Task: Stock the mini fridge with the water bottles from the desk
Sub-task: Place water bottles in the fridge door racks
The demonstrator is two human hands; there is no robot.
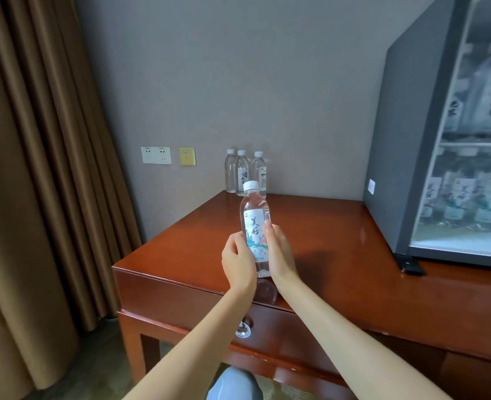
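Note:
A clear water bottle [254, 223] with a white cap and a white label is held upright above the front of the wooden desk [339, 255]. My left hand [237, 259] grips its left side and my right hand [278, 252] grips its right side. Three more bottles [244, 173] stand together at the desk's far left corner by the wall. The mini fridge [397, 140] stands on the right of the desk, its glass door shut, with several bottles on two shelves behind the glass.
Brown curtains [36, 168] hang at the left. Wall sockets [156, 155] and a yellow plate [187, 156] sit on the grey wall. The desk drawer has a round metal pull [243, 330]. A knee in light fabric [234, 383] shows at the bottom.

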